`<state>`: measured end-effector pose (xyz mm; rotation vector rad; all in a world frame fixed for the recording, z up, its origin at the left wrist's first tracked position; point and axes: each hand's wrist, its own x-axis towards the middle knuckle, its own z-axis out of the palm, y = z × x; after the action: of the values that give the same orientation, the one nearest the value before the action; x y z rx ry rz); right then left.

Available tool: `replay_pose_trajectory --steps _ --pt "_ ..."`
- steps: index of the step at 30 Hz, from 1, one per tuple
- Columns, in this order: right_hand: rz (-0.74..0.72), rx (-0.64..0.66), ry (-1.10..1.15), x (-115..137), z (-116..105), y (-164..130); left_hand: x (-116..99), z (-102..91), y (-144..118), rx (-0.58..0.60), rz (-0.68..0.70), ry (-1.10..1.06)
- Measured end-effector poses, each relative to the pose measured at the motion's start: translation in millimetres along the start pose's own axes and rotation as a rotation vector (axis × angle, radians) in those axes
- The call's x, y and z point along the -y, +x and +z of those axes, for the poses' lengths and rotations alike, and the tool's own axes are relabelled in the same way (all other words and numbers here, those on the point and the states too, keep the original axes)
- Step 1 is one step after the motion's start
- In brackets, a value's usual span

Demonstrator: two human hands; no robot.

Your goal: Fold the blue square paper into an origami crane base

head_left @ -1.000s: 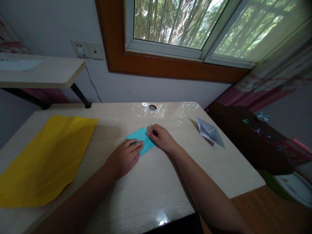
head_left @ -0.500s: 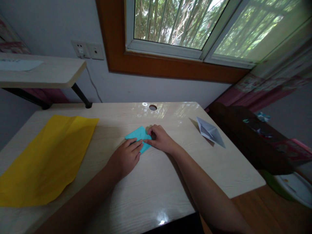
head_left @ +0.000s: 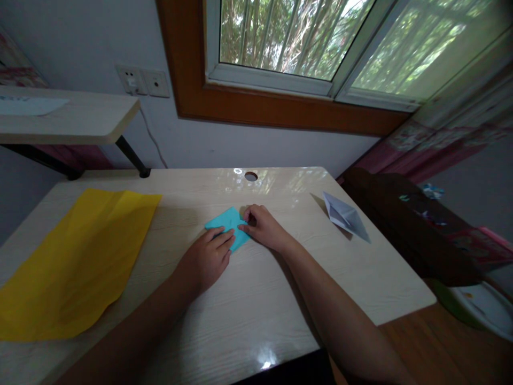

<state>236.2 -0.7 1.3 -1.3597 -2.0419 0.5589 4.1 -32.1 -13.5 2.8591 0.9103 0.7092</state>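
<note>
A small folded sheet of turquoise paper (head_left: 226, 217) lies on the table in front of me. My left hand (head_left: 209, 254) rests on its near left part, fingers stretched out and pressing it flat. At its right corner, my right hand (head_left: 260, 225) has thumb and index finger closed together on the paper's edge. The fingers cover that corner, so its fold is partly hidden.
A large yellow sheet (head_left: 84, 262) covers the table's left side. A folded white paper boat (head_left: 347, 215) stands on the right. Behind are a raised shelf (head_left: 92, 120), a round cable hole (head_left: 251, 176) and the window (head_left: 280, 37). A black object (head_left: 292, 371) shows at the near edge.
My right thumb has shifted slightly to the right, toward the paper's right corner. My left hand and the paper have stayed in place.
</note>
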Motion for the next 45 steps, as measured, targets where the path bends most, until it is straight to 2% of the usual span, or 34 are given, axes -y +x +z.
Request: replay_pose_trajectory --steps 10,17,20,23,26,45 --pt "0.173 -0.136 0.016 -8.9 5.8 5.1 -0.9 -1.1 -1.0 0.011 -0.013 -0.021" --pt "0.205 -0.275 0.107 -13.5 6.7 3.2 -1.9 -1.0 -1.9 0.032 -0.014 -0.016" --pt "0.097 -0.243 0.068 -11.6 6.7 2.4 -3.4 0.6 -1.5 0.052 -0.013 -0.012" --pt "-0.057 -0.122 -0.031 -8.1 7.2 2.1 -4.2 2.2 -1.2 0.052 -0.008 -0.011" --pt "-0.128 -0.022 -0.104 -5.8 8.7 2.0 -3.4 2.7 -1.4 0.054 0.011 -0.007" --pt "0.039 -0.049 -0.260 -0.6 17.5 8.1 -0.8 -10.3 -3.6 0.004 0.136 -0.072"
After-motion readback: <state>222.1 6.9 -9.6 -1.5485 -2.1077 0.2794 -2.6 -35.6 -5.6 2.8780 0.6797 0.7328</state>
